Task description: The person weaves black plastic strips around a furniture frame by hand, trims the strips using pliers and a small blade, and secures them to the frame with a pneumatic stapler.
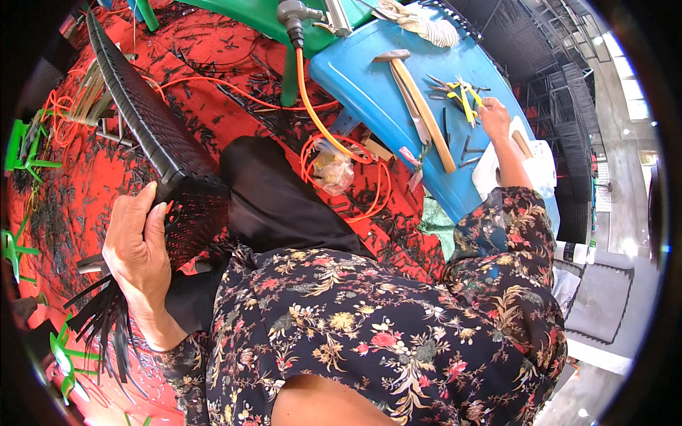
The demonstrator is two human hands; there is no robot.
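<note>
My left hand (pixel 139 250) grips the corner of a black woven furniture panel (pixel 154 117) that stands against my lap, its loose black strips (pixel 109 325) hanging below the hand. On the blue plastic table (pixel 357 80) at the right, my right hand (pixel 494 114) holds a yellow handle of a pair of pliers (pixel 467 101). Other yellow-handled pliers or cutters lie partly under them. A hammer (pixel 426 109) with a wooden handle rests beside a blade-like tool (pixel 410 104). Short black strip pieces (pixel 469 149) lie near my right hand.
A pneumatic tool (pixel 293 18) with an orange air hose (pixel 309 101) rests on a green plastic stool (pixel 256 13). Work gloves (pixel 426 24) lie at the table's far end; a white container (pixel 541 165) sits near my right forearm. Black scraps litter the red floor covering (pixel 213 101), beside a plastic bag (pixel 333 168).
</note>
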